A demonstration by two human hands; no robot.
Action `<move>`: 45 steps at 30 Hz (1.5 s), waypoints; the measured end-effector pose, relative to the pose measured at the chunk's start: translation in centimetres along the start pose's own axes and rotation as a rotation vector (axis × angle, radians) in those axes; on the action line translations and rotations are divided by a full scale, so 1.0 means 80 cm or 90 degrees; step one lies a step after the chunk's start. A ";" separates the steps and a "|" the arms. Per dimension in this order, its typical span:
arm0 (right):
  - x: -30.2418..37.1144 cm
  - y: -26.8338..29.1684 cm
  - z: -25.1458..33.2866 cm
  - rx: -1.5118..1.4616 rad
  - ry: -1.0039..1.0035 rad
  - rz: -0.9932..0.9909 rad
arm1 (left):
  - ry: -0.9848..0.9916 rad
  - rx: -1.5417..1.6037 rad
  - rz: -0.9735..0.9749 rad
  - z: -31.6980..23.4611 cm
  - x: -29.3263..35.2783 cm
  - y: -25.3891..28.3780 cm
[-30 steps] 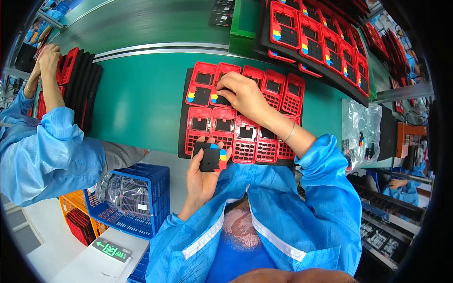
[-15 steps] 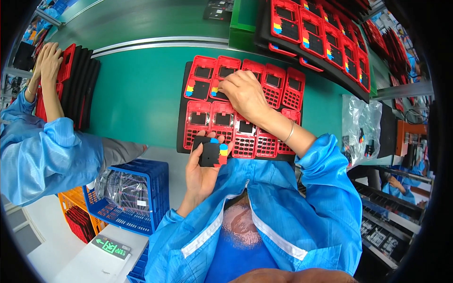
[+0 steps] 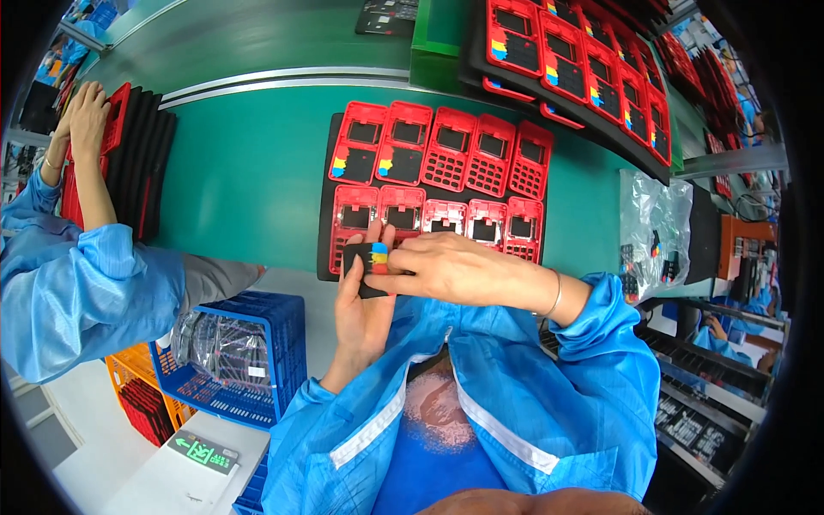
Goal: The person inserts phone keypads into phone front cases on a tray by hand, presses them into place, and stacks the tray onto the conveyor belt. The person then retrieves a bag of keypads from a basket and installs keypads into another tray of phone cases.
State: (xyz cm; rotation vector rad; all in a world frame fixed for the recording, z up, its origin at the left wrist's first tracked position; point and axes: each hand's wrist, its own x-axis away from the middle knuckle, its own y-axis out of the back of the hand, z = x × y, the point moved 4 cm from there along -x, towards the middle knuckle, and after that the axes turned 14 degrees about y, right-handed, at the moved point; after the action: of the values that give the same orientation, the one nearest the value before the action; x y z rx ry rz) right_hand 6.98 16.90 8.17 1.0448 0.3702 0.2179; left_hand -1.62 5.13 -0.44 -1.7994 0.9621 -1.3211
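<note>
My left hand point(image 3: 359, 322), palm up, holds a small stack of black keypad sheets point(image 3: 378, 257) with blue, yellow and red keys along one side. Across from it, my right hand point(image 3: 451, 264) has its fingers closed at the coloured edge of that stack. Both hands are over the near row of red handset housings point(image 3: 402, 199), which lie in two rows on a black tray point(image 3: 329, 215). In the far row, the two leftmost housings contain black keypad sheets point(image 3: 400, 160); the others show open key holes. My right hand hides part of the near row.
More filled red housings point(image 3: 562, 69) lie on stacked black trays at the upper right. A clear plastic bag point(image 3: 657, 232) rests on the green table point(image 3: 232, 180). At left, another person's hands point(image 3: 86, 120) touch upright trays point(image 3: 150, 172). A blue crate point(image 3: 287, 343) stands below.
My right hand has drawn back from the second housing in the far row and come to the keypad stack. My left hand still holds the stack, tilted differently. The housings' tray has shifted slightly left.
</note>
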 end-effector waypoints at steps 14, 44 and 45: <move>0.089 0.014 -0.128 -0.106 -0.455 -0.565 | 0.037 0.100 -0.029 0.006 -0.002 0.006; 0.084 0.012 -0.137 0.318 -0.275 -0.405 | 0.064 0.136 0.009 0.023 -0.005 0.008; 0.083 0.013 -0.137 0.317 -0.268 -0.412 | 0.066 0.135 0.010 0.023 -0.006 0.009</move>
State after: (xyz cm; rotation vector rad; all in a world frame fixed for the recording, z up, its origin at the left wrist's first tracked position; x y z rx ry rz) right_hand 8.67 28.47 2.84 1.3614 0.3662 -0.6982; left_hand -0.08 5.37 -1.68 -1.5730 0.8532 -1.4597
